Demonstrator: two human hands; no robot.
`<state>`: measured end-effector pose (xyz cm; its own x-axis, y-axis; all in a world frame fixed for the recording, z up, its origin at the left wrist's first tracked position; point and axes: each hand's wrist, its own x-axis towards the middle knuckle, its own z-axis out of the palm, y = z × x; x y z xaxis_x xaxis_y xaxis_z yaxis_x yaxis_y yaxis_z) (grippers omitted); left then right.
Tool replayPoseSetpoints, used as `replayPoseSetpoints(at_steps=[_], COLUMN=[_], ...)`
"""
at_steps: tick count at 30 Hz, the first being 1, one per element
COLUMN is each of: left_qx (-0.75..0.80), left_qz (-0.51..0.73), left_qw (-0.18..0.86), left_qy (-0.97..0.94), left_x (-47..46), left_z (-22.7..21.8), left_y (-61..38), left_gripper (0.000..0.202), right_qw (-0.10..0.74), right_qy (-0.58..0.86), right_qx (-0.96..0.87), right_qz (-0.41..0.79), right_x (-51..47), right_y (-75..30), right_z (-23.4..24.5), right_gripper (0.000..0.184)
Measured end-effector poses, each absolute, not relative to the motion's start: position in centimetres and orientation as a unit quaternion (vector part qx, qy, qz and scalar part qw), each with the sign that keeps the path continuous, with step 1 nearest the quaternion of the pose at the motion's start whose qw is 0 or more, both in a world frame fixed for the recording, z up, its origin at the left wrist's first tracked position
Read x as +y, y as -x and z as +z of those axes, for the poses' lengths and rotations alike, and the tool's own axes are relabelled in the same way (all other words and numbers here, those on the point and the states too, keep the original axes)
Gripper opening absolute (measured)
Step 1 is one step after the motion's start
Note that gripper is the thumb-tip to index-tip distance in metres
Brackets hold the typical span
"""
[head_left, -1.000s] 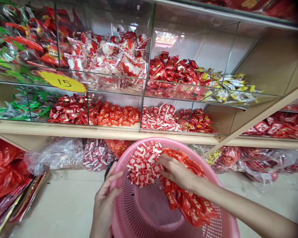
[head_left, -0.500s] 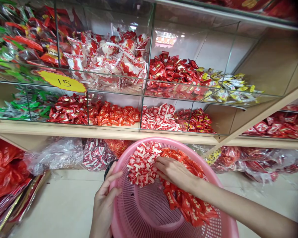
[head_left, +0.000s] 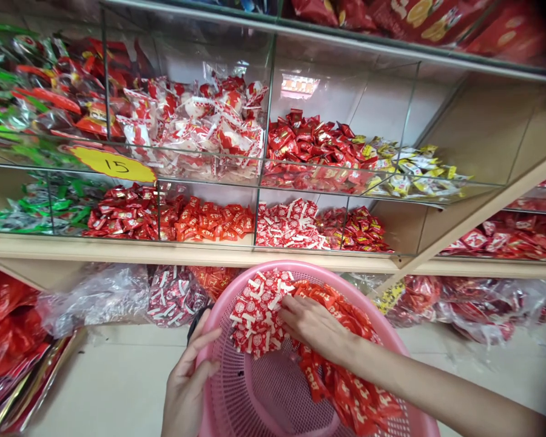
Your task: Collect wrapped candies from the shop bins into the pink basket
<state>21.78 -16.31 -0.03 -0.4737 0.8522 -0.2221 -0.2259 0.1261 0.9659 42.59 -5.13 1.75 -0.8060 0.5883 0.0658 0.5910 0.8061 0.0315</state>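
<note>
My left hand [head_left: 186, 382] grips the left rim of a pink mesh basket [head_left: 250, 400], fingers curled over the edge. My right hand [head_left: 312, 325] reaches into the basket, fingers pressed onto a bunch of red-and-white wrapped candies [head_left: 257, 312] piled against the far wall. Beside and under that hand lies a heap of orange-red candy packets [head_left: 346, 370] running down the basket's right side. Whether the right fingers pinch any candy is unclear.
A glass-fronted shelf holds bins of candy: red-white candies [head_left: 291, 224], orange packets [head_left: 209, 221], dark red ones [head_left: 118, 212], green ones [head_left: 36, 206]. A yellow "15" tag [head_left: 113, 165] sticks to the glass. Plastic bags of candy [head_left: 173, 294] lie under the wooden shelf [head_left: 118, 252].
The view tipped upward a little, so shelves and basket sit lower in frame. My right hand slid slightly left over the red-and-white candies. My left hand stays on the rim.
</note>
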Motion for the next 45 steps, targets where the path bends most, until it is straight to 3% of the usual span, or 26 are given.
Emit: replayPoseSetpoints(at_steps=[5,9,14,17,21,30,35,39,45], left_qx=[0.621,0.623,0.63,0.619,0.609,0.614,0.618,0.614,0.603], left_qz=[0.613,0.613,0.591,0.591,0.603,0.618,0.596,0.601,0.603], left_qw=[0.414,0.412,0.429,0.439,0.439,0.421,0.433,0.439,0.455], left_qy=[-0.259,-0.26,-0.265,-0.272,-0.268,-0.252,-0.275,-0.263,-0.255], left_x=[-16.1,-16.0,-16.1,-16.2,-16.1,-16.1,-16.1,-16.1,-16.2], left_z=[0.0,-0.1,-0.5,-0.5,-0.3,-0.3,-0.5,-0.4,-0.2], left_y=[-21.8,-21.8,-21.5,-21.4,-21.6,-21.9,-21.5,-21.6,-21.8], left_gripper=[0.025,0.025,0.026,0.026,0.026,0.026,0.026,0.025,0.026], right_qw=[0.019,0.042,0.083,0.046,-0.032,-0.053,0.009,0.081,0.053], right_qy=[0.313,0.326,0.452,0.546,0.594,0.606,0.573,0.441,0.303], right_qx=[-0.949,-0.944,-0.888,-0.836,-0.804,-0.793,-0.819,-0.891,-0.942], right_qz=[-0.029,0.01,-0.01,-0.035,-0.002,0.006,-0.011,0.069,0.137], right_x=[-5.7,-4.8,0.6,4.5,7.4,7.8,5.9,2.6,-1.6], right_y=[-42.7,-42.9,-41.5,-40.0,-38.4,-37.2,-39.8,-43.5,-46.6], right_z=[2.4,5.1,9.6,10.6,10.4,10.8,12.5,12.7,9.1], right_gripper=[0.012,0.019,0.024,0.024,0.038,0.032,0.029,0.019,0.012])
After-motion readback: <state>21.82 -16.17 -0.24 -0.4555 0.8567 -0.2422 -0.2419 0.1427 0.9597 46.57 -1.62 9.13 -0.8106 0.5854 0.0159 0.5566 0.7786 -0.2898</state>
